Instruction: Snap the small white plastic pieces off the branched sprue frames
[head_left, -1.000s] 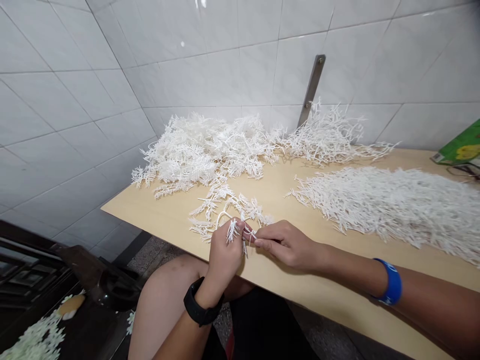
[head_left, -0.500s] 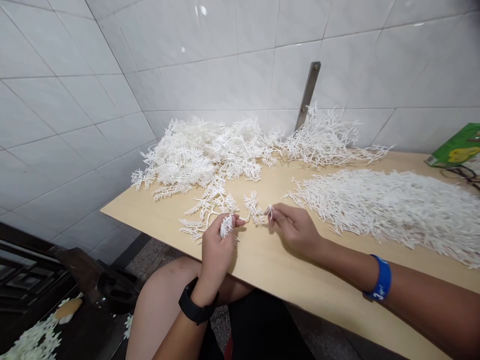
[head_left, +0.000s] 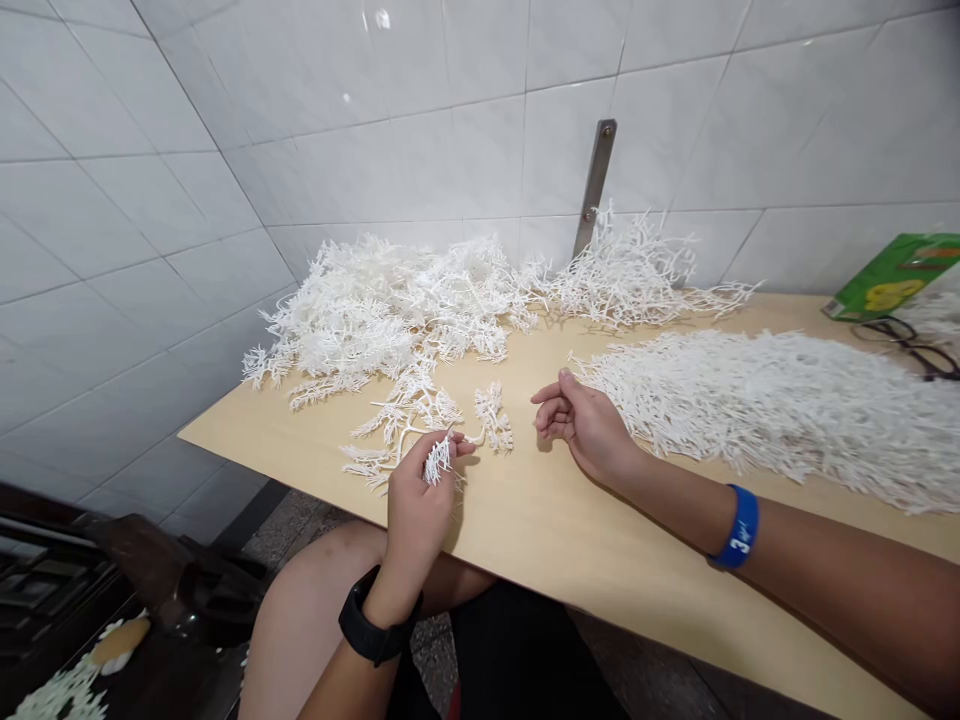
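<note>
Near the front edge of a flat, pale wood-coloured tabletop [head_left: 510, 530], the left hand [head_left: 420, 500] is closed, fingers and thumb pinched around a white, many-branched plastic sprig [head_left: 405, 435]. One feathery tuft of it pokes up over the thumb side, other tufts spread over the board to the left and beyond the fingers, and one more stands off to the right, just past the fingertips. Whether its far end touches the large heap of feathery white sprigs [head_left: 360, 310] behind it, I cannot tell. To the right, well apart from the left one, the right hand [head_left: 589, 425] is held over the board with its fingers loosely curled and the thumb raised away from them, just beside the pointed end of a broad, flat layer of fine white strands [head_left: 765, 415]. Next to the heap, at the back, a looser pile of thin, bare white stems [head_left: 630, 280] lies below an upright grey metal bar [head_left: 596, 190] fixed to a pale tiled wall [head_left: 465, 100]. At the far right sit a green box with a yellow print [head_left: 892, 275] and dark-rimmed glasses [head_left: 934, 360]. A black watch [head_left: 375, 625] circles the left wrist; a blue rubber wristband [head_left: 737, 527] circles the right forearm.
</note>
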